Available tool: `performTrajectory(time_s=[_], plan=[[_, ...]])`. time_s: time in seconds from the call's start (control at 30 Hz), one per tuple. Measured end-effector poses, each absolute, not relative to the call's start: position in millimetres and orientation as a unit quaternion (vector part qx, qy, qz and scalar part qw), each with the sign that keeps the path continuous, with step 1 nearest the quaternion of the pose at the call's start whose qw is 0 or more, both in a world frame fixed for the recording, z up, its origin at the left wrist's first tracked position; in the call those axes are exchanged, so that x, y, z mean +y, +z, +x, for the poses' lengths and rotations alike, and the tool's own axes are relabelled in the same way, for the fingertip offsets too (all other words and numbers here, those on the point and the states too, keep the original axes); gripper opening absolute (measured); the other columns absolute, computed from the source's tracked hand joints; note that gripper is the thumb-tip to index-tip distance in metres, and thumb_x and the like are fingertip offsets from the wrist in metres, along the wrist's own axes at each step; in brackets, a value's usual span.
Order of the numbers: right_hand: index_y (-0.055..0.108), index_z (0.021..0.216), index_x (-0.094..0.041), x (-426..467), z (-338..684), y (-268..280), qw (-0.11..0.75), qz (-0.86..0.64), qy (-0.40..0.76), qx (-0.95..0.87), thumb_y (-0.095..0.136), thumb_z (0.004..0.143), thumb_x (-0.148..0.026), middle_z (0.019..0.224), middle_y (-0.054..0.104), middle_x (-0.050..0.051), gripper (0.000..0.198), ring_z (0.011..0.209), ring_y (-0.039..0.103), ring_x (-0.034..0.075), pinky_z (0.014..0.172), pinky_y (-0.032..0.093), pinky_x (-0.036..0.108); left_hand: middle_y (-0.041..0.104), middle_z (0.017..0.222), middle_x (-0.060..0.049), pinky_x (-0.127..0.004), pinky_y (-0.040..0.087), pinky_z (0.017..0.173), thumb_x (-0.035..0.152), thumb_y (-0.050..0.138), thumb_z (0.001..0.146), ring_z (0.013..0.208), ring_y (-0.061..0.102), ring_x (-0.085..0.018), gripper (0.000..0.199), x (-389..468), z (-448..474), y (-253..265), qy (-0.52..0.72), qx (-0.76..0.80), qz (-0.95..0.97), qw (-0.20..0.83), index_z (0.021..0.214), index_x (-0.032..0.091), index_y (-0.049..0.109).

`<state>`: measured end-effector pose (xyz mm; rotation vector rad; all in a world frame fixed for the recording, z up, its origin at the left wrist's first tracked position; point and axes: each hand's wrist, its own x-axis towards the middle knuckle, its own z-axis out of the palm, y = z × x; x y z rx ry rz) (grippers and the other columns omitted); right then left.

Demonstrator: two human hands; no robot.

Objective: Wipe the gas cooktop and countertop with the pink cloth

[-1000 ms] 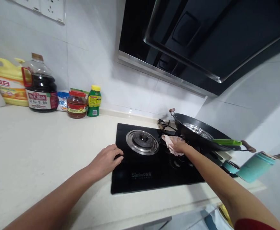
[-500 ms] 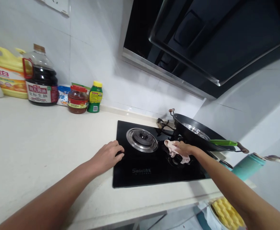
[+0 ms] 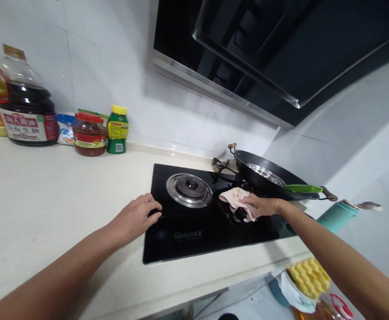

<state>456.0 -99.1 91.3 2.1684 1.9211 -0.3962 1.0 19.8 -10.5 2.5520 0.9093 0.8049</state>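
My right hand [image 3: 262,206] grips a pale pink cloth [image 3: 234,197] and presses it on the black glass gas stove [image 3: 181,246], around a dark knob. Part of the cloth lies spread out to the left of the fingers. My left hand [image 3: 141,214] rests at the stove's left edge, holding nothing, with its fingers bent and the thumb apart from them. Between the hands sits a round steel burner [image 3: 190,189]. A black wok [image 3: 261,173] stands over the right side of the stove; a shiny steel piece and a green-handled utensil [image 3: 302,188] lie in it.
Along the wall stand a soy sauce jug [image 3: 27,106], a red-lidded jar [image 3: 89,135] and a green bottle [image 3: 118,129]. A range hood [image 3: 247,58] hangs above. Right of the stove is a turquoise container [image 3: 339,215]. Below the counter, yellow egg trays [image 3: 309,278] sit in a lined bin.
My right hand has shifted on the stove, and the cloth has unfolded flatter and wider. My left hand keeps its place at the stove edge. The whole view has turned slightly right.
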Motion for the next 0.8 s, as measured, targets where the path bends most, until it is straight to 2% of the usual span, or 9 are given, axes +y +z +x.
performTrajectory(time_s=[0.13, 0.27, 0.43, 0.57, 0.7, 0.8], plan=[[0.053, 0.140, -0.026, -88.5, 450.4, 77.8, 0.135, 0.741, -0.153, 0.640, 0.083, 0.056, -0.033, 0.139, 0.047, 0.010, 0.090, 0.115, 0.055, 0.030, 0.098, 0.047, 0.041, 0.064, 0.101, -0.005, -0.036, 0.050, 0.089, 0.044, 0.050, 0.092, 0.097, 0.064, -0.023, 0.032, 23.7, 0.4, -12.6, 0.279, 0.324, 0.891, 0.152, 0.103, 0.025, 0.072], [0.038, 0.150, -0.024, -80.0, 450.4, 63.4, 0.149, 0.761, -0.139, 0.615, 0.086, 0.047, -0.026, 0.147, 0.036, 0.015, 0.114, 0.119, 0.054, 0.034, 0.096, 0.047, 0.041, 0.064, 0.102, -0.005, -0.037, 0.050, 0.089, 0.046, 0.049, 0.092, 0.095, 0.063, -0.024, 0.034, 23.8, 0.7, -13.7, 0.274, 0.321, 0.894, 0.150, 0.103, 0.024, 0.073], [0.040, 0.147, -0.030, -78.8, 460.5, 57.8, 0.141, 0.769, -0.124, 0.610, 0.084, 0.053, -0.032, 0.145, 0.036, 0.011, 0.103, 0.114, 0.057, 0.029, 0.091, 0.051, 0.037, 0.063, 0.102, -0.007, -0.039, 0.050, 0.090, 0.046, 0.049, 0.092, 0.095, 0.061, -0.024, 0.035, 22.0, 2.7, -16.8, 0.286, 0.300, 0.902, 0.124, 0.102, 0.023, 0.074], [0.034, 0.153, -0.031, -62.7, 466.1, 60.1, 0.138, 0.775, -0.121, 0.605, 0.086, 0.051, -0.031, 0.147, 0.037, 0.013, 0.115, 0.111, 0.059, 0.032, 0.090, 0.051, 0.040, 0.063, 0.101, -0.006, -0.038, 0.050, 0.088, 0.045, 0.048, 0.092, 0.095, 0.061, -0.024, 0.034, 22.3, 3.9, -17.6, 0.289, 0.296, 0.903, 0.113, 0.101, 0.024, 0.073], [0.040, 0.151, -0.033, -35.4, 458.2, 59.0, 0.127, 0.775, -0.100, 0.611, 0.080, 0.058, -0.028, 0.144, 0.044, 0.011, 0.102, 0.118, 0.056, 0.036, 0.098, 0.047, 0.042, 0.063, 0.101, -0.006, -0.038, 0.050, 0.088, 0.044, 0.050, 0.092, 0.095, 0.062, -0.024, 0.032, 23.3, 4.7, -17.3, 0.286, 0.300, 0.902, 0.119, 0.101, 0.024, 0.073], [0.042, 0.150, -0.030, -23.4, 447.0, 58.1, 0.121, 0.773, -0.091, 0.616, 0.076, 0.061, -0.027, 0.140, 0.047, 0.012, 0.096, 0.116, 0.057, 0.035, 0.094, 0.048, 0.041, 0.063, 0.100, -0.006, -0.037, 0.050, 0.088, 0.044, 0.050, 0.091, 0.094, 0.062, -0.023, 0.032, 23.0, 5.1, -16.2, 0.290, 0.307, 0.898, 0.128, 0.099, 0.024, 0.073]])
